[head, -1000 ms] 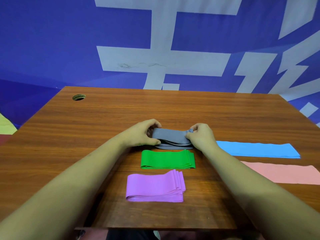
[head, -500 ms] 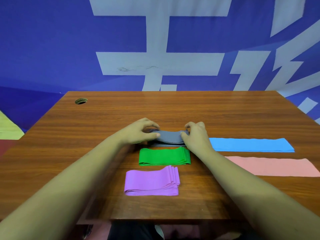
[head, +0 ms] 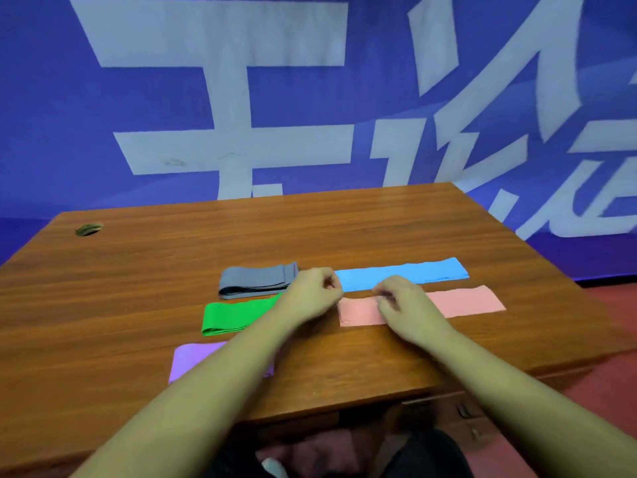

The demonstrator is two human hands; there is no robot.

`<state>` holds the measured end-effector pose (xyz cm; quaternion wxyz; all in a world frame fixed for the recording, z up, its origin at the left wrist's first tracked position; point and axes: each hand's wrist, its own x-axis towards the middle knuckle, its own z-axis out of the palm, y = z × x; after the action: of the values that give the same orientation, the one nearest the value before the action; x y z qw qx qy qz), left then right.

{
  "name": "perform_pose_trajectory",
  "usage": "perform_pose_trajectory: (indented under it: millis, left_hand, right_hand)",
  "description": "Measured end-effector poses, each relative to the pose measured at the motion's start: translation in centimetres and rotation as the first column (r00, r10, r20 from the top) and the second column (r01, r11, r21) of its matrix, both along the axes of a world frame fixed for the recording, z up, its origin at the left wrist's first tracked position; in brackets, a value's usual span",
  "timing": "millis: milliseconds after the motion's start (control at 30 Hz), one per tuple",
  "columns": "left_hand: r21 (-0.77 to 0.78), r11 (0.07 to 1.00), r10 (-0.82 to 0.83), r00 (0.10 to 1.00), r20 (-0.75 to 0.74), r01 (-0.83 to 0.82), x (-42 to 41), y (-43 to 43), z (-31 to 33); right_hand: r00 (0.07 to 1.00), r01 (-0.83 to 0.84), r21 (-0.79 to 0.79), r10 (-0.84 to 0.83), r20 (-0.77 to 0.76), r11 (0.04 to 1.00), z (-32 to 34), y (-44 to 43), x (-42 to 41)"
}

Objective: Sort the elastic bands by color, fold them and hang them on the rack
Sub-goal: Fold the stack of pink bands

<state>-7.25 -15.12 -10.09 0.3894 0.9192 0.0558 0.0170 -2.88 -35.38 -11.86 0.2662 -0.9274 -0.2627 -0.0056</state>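
Observation:
A folded grey band point(head: 256, 280) lies free on the wooden table point(head: 344, 229). In front of it sit a folded green band point(head: 231, 317) and a folded purple band point(head: 193, 360), both partly hidden by my left forearm. A blue band point(head: 403, 272) and a pink band point(head: 462, 300) lie flat to the right. My left hand point(head: 312, 294) hovers with curled fingers at the left ends of the blue and pink bands. Over the pink band's upper edge, my right hand point(head: 406, 305) also has its fingers curled. Blur hides whether either hand pinches a band. No rack is in view.
A round cable hole point(head: 89, 229) sits in the table's far left corner. A blue wall banner with large white characters point(head: 241, 98) stands behind the table. A drawer with handles point(head: 465, 412) hangs under the table's front right edge.
Both hands let go of the grey band, which now lies folded on the table. They moved right to the blue and pink bands. The view swung to the right.

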Motion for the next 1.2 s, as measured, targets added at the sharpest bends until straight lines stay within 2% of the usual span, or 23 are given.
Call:
perform_pose_trajectory:
  millis: [133, 200, 400, 533, 600, 700, 800, 867, 933, 1033, 1100, 1133, 1167, 1200]
  left_hand:
    - [0.121, 0.975, 0.200, 0.971, -0.128, -0.185, 0.1, -2.7, -1.7]
    - [0.172, 0.959, 0.250, 0.956, -0.151, -0.224, 0.3, -3.6, -1.8]
    - [0.295, 0.923, 0.328, 0.905, -0.270, -0.246, 1.0, -5.6, -2.4]
    - [0.392, 0.898, 0.322, 0.905, -0.280, -0.198, 0.7, -6.4, -2.6]
    - [0.326, 0.920, 0.299, 0.927, -0.227, -0.217, 0.5, -6.0, -2.4]
    - [0.107, 0.959, 0.277, 0.944, -0.180, -0.261, -0.4, -4.5, -1.6]
    - [-0.076, 0.945, 0.301, 0.937, -0.179, -0.318, -1.9, -2.3, -0.8]
    - [-0.088, 0.944, 0.303, 0.939, -0.161, -0.319, -3.0, -1.0, -0.3]
    - [-0.036, 0.952, 0.296, 0.945, -0.143, -0.304, -3.8, -0.2, 0.1]
    - [-0.055, 0.960, 0.270, 0.961, -0.058, -0.273, -4.2, -0.4, 0.6]
    - [-0.111, 0.967, 0.230, 0.973, 0.001, -0.229, -4.1, -1.3, 0.8]
    - [-0.136, 0.970, 0.208, 0.978, 0.026, -0.202, -4.0, -1.8, 1.0]
    - [-0.156, 0.972, 0.185, 0.981, 0.048, -0.176, -3.8, -2.5, 1.2]
    - [-0.170, 0.974, 0.163, 0.984, 0.071, -0.149, -3.5, -3.1, 1.3]
  right_hand:
    - [0.995, -0.066, -0.063, 0.070, 0.064, 0.996, -1.8, -1.6, -1.6]
    - [0.994, -0.071, -0.067, 0.076, 0.081, 0.995, -2.4, -1.9, -2.0]
    - [0.997, -0.059, -0.032, 0.060, 0.047, 0.998, -2.8, -2.6, -2.7]
    - [0.996, -0.068, -0.064, 0.072, 0.059, 0.996, -2.5, -2.8, -3.0]
    - [0.994, -0.074, -0.060, 0.078, 0.075, 0.995, -2.3, -2.9, -3.1]
    - [0.991, -0.115, -0.035, 0.117, 0.065, 0.993, -2.0, -2.6, -3.7]
    - [0.987, -0.161, 0.022, 0.161, 0.017, 0.987, -1.5, -1.0, -4.5]
    - [0.984, -0.171, 0.062, 0.173, -0.031, 0.983, -1.3, 0.4, -5.1]
    - [0.984, -0.148, 0.084, 0.156, -0.091, 0.985, -1.3, 1.5, -5.4]
    - [0.982, -0.048, 0.190, 0.081, -0.168, 0.981, -1.2, 2.2, -5.0]
    - [0.970, 0.081, 0.310, -0.004, -0.242, 0.947, -0.5, 2.1, -4.5]
    - [0.942, 0.179, 0.392, -0.043, -0.332, 0.902, 0.1, 2.0, -4.3]
    - [0.882, 0.298, 0.491, -0.040, -0.469, 0.819, 0.9, 1.8, -4.1]
    - [0.792, 0.416, 0.573, 0.029, -0.610, 0.706, 1.4, 1.7, -3.9]
